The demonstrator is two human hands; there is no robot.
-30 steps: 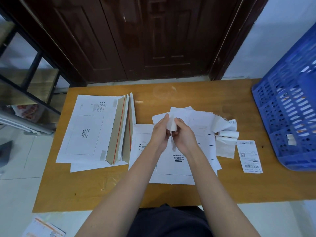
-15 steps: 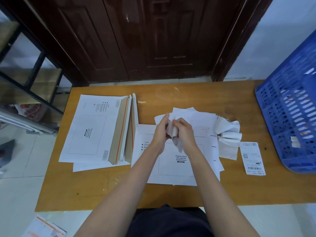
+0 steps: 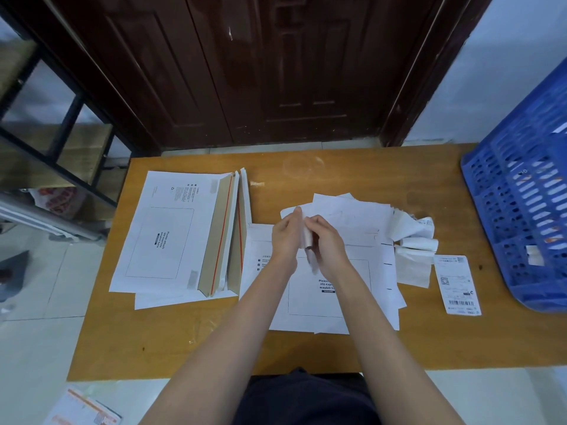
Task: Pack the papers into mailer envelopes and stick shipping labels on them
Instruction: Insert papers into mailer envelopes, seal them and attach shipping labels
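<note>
Dark wooden door (image 3: 276, 69) behind a wooden table (image 3: 184, 342), pale tiled floor (image 3: 36, 326), black metal rack (image 3: 64, 130) alongside.

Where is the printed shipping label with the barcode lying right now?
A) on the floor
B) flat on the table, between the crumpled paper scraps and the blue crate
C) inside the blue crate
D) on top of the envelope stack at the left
B: the shipping label lies flat on the bare wooden table, just right of the crumpled paper scraps and left of the blue crate.
</note>
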